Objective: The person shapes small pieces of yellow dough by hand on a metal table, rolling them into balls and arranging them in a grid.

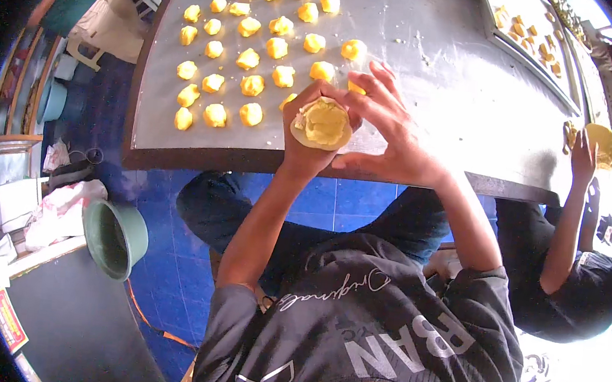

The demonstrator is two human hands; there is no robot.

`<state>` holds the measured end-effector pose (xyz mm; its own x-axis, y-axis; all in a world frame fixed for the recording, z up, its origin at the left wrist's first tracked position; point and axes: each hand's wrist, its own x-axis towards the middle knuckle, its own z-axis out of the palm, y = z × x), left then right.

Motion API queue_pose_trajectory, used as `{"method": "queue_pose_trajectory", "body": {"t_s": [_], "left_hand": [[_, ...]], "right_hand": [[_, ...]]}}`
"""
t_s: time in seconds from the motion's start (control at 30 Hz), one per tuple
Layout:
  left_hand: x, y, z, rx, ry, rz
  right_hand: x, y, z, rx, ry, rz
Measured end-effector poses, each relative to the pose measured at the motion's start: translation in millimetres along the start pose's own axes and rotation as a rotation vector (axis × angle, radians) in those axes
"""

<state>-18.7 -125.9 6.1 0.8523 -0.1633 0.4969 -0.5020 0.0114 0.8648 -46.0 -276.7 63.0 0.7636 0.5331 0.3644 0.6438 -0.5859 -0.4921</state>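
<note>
My left hand [305, 156] is closed around a round, pale piece of dough [300, 138]. Soft yellow filling [328, 124] lies in the hollow of the dough, facing up. Just to the right, my right hand [396, 137] is open, its fingers spread and curved toward the left hand; I see nothing held in it. Both hands are over the near edge of a grey metal table [429, 114]. Several yellow lumps [253, 85] sit in loose rows on the table beyond and left of my hands. Some lumps are partly hidden behind my hands.
A tray [494, 40] with many small pieces stands at the far right. Another person's hand [583, 158] holds a flat yellow round [602, 146] at the right end of the table. On the left, a green tub [114, 240] stands near a white plastic bag [64, 213].
</note>
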Motion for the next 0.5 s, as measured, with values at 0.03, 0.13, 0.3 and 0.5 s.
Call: {"method": "queue_pose_trajectory", "body": {"t_s": [0.03, 0.13, 0.3, 0.5], "left_hand": [[0, 0, 0, -0.109, -0.026, -0.025], [0, 7, 1, -0.159, -0.038, 0.020], [-3, 3, 2, -0.205, -0.040, -0.071], [-3, -1, -2, -0.045, -0.133, -0.012]], "right_hand": [[2, 3, 2, -0.001, 0.026, -0.027], [9, 6, -2, -0.030, 0.005, -0.082], [18, 8, -4, -0.005, 0.054, -0.141], [26, 13, 10, 0.006, 0.055, 0.047]]}}
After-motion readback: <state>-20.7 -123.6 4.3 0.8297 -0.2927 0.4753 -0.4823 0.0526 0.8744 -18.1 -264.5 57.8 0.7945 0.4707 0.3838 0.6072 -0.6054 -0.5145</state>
